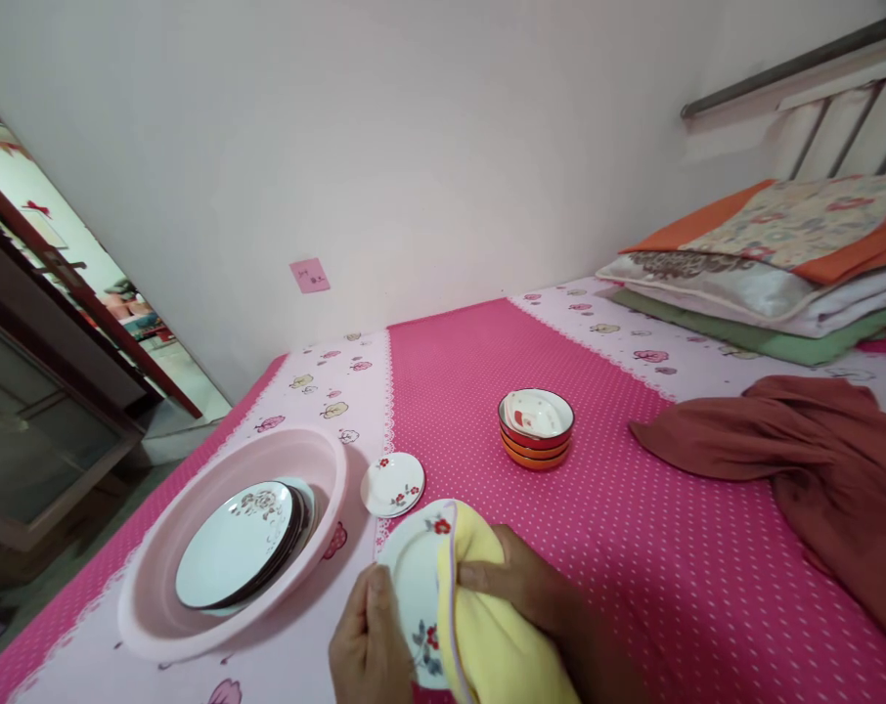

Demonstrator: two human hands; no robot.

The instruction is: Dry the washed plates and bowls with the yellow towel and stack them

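Note:
A white plate with red flowers [418, 577] is held up between my two hands at the bottom middle. My left hand [370, 636] grips its left rim, thumb on top. On the right side my right hand [520, 577] presses a yellow cloth [487, 636] with a purple edge against the plate, its fingers closed on the cloth. The cloth hides the plate's right part. Just beyond lies a small white plate with red flowers [393, 484]. A pink basin [146, 596] to the left holds a stack of plates [230, 548] with dark edges.
Stacked bowls [536, 430], red and orange outside, stand on the pink dotted bedspread [450, 381]. A reddish-brown garment [787, 450] lies at right. Folded bedding [766, 264] is piled at the back right. A white wall [443, 156] rises behind; a doorway is at far left.

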